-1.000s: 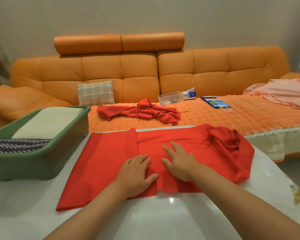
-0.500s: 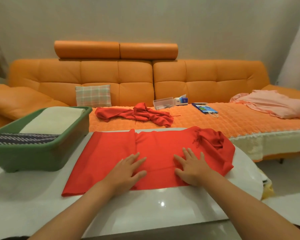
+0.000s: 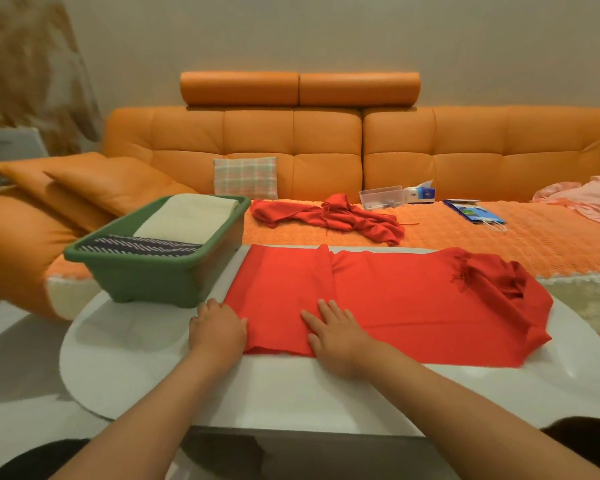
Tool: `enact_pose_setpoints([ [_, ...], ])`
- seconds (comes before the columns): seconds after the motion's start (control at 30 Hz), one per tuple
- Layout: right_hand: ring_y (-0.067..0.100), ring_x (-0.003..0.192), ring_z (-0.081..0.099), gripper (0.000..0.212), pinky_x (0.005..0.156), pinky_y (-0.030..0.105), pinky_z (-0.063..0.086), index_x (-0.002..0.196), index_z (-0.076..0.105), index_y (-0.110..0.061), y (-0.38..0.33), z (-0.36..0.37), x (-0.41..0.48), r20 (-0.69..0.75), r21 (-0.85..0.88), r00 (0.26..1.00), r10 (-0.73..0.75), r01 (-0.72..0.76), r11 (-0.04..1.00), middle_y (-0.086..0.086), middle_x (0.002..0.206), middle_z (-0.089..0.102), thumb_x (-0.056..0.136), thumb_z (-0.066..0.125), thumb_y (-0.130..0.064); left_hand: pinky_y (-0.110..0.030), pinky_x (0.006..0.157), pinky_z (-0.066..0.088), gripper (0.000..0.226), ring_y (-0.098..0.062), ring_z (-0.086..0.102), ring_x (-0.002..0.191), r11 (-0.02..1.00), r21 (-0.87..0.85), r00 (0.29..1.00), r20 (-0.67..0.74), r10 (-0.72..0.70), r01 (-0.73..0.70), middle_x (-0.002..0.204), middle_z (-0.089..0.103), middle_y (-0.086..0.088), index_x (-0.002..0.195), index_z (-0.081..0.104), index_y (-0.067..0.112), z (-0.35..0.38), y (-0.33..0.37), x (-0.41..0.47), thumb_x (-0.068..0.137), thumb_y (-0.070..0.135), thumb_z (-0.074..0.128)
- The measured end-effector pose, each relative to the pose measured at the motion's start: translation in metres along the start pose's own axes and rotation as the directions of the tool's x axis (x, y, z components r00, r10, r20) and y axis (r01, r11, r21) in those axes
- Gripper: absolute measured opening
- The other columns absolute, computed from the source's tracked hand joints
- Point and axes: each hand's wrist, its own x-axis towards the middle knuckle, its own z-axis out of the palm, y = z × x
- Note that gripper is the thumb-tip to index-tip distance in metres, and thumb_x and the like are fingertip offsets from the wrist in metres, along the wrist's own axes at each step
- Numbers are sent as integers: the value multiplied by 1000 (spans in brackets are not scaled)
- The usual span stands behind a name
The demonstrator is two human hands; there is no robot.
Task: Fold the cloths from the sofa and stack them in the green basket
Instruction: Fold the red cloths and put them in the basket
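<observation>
The right hand [image 3: 336, 336] lies flat on the red cloth [image 3: 413, 306], fingers straight and a little spread, palm pressing the near edge down. It has no grip on the cloth. The left hand [image 3: 219, 327] sits at the cloth's near left corner, its thumb against the edge and its fingers bent downward. I cannot tell whether that grip pinches the cloth or only rests beside it.

The cloth lies spread on the white desk [image 3: 257, 393]. Its far edge reaches the desk's far rim, and its right end is close to the rounded right rim. Bare desk shows in front of the cloth and to the left, before the green basket [image 3: 160, 282]. The basket's near right corner stands just beside the left hand.

The cloth's long axis runs left to right, parallel to the desk's near edge. A raised crease crosses it front to back left of the middle, and the right end is bunched up.

In the basket lie a cream cloth [image 3: 187, 216] and a dark striped cloth [image 3: 139, 245]. On the sofa [image 3: 326, 150] behind lie a crumpled red cloth [image 3: 329, 216] and, far right, a pink cloth [image 3: 586, 199].
</observation>
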Motion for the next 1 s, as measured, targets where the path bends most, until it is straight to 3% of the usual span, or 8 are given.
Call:
enact_pose_setpoints([
  [0.1,31,152,-13,62,123,45,-3,159,0,-32,-11,3,-1,28,3,1000,-3,3,1000,14,165,-12,104,24,-46,-35,97,43,31,-26,49,121,999,-26,999,5,-32,32,129,52,-10,125,55,11,-5,-11,0,99,25,45],
  [0.2,28,152,-16,66,123,43,-6,159,0,-34,-13,0,-4,59,25,998,-22,20,999,11,165,-14,102,28,-53,-39,93,45,28,-32,54,116,974,-218,999,14,-51,53,124,57,-14,117,55,8,-11,-14,5,92,8,43],
  [0.37,20,154,4,61,124,37,3,159,20,-25,-4,-24,-12,-10,278,999,-37,38,960,8,167,9,104,38,-46,-35,75,37,15,-36,57,103,727,-683,997,-44,56,-70,107,61,-16,109,50,9,-37,11,10,98,16,42],
  [0.53,10,140,38,47,111,25,30,150,42,-26,32,-68,-20,-201,712,968,153,37,701,-5,153,42,103,47,-34,-30,73,33,10,-19,52,97,532,-833,980,-59,192,-154,106,57,-1,103,53,20,-72,62,21,102,25,45],
  [0.67,25,119,60,43,88,36,48,147,44,-27,72,-101,-34,-73,941,948,309,-37,336,2,138,55,104,45,-33,-27,63,34,9,-11,48,79,402,-866,923,-150,355,-296,86,54,6,92,53,22,-96,129,25,101,19,51],
  [0.77,30,102,67,40,74,38,52,143,44,-27,103,-110,-50,11,968,921,389,-108,228,8,130,60,105,43,-37,-28,66,35,19,-9,45,72,347,-851,842,-181,508,-393,76,51,9,82,51,24,-99,179,23,97,14,56],
  [0.9,26,73,59,43,61,32,47,129,52,-17,137,-100,-65,108,919,848,518,-284,274,11,110,61,101,43,-49,-25,89,45,17,-9,57,96,368,-847,706,-12,708,-384,109,65,1,112,64,16,-76,229,3,102,19,51],
  [1.0,22,63,56,59,46,24,42,143,45,-12,154,-83,-68,70,818,809,584,-382,431,10,103,57,96,56,-46,-31,100,46,22,-13,62,109,351,-872,727,-8,686,-341,116,67,2,113,63,23,-55,228,0,101,14,47],
])
